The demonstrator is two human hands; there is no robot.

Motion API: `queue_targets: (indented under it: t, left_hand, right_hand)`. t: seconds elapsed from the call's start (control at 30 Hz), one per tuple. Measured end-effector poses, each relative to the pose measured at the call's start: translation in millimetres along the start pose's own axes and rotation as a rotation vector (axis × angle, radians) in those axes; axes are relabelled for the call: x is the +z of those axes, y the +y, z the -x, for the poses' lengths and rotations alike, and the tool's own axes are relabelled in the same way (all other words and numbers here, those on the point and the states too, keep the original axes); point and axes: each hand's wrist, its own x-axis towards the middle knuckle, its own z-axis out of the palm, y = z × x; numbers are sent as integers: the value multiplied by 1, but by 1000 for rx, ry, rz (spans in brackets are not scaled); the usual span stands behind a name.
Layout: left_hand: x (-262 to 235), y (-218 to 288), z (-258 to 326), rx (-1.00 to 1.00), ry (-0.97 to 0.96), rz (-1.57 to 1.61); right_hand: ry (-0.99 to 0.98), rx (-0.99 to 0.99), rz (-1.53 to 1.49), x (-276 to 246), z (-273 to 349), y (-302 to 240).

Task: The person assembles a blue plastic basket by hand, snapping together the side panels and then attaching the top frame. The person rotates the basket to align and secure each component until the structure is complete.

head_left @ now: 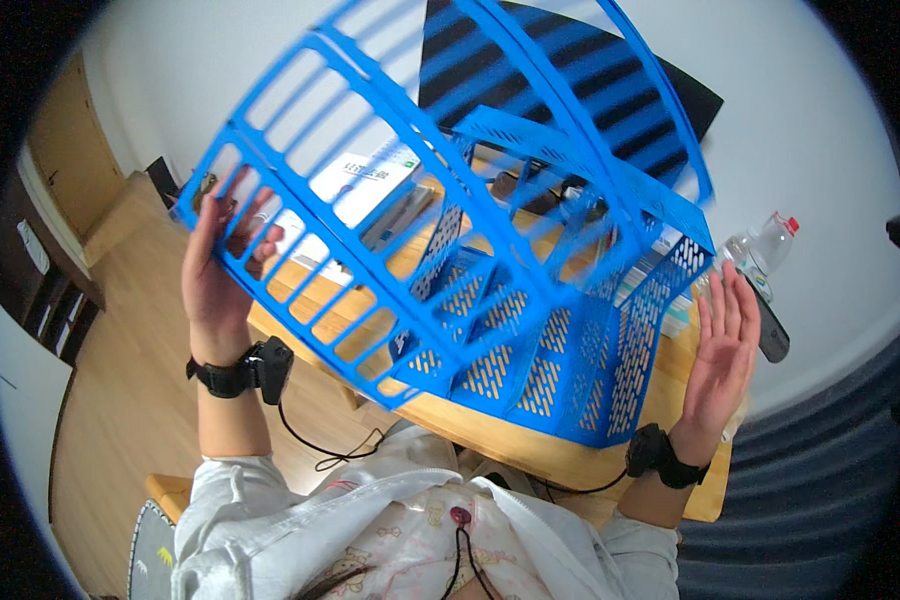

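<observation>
My left hand (pixel 217 265) grips the left edge of a large blue slatted plastic panel (pixel 353 243), its fingers curled at the slats. The panel is raised and tilted across the upper middle, partly blurred. Below and behind it, a blue perforated file organizer (pixel 625 375) with several compartments stands on the wooden table (pixel 710 470), partly hidden by the panel. Just right of the organizer, my right hand (pixel 722 345) is raised with its fingers stretched out and nothing in it. Both wrists wear black straps with cabled devices.
Behind the panel are a white box (pixel 360 190) and a black screen (pixel 695 100). A clear bottle (pixel 765 250) with a red cap and a dark flat device (pixel 773 335) are beyond my right hand. At the lower left is a chair (pixel 155 540); a dark shelf (pixel 45 290) stands farther left.
</observation>
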Motion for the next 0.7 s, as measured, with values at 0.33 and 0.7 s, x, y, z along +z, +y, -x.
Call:
queue_targets:
  t: [0.33, 0.7]
  left_hand:
    - [35, -48, -8, -399, -283, -71]
    - [54, -64, 6, -535, -468, -115]
  right_hand:
    - [-206, 410, -23, -23, 25, -11]
    - [-109, 654, 23, -39, 79, -15]
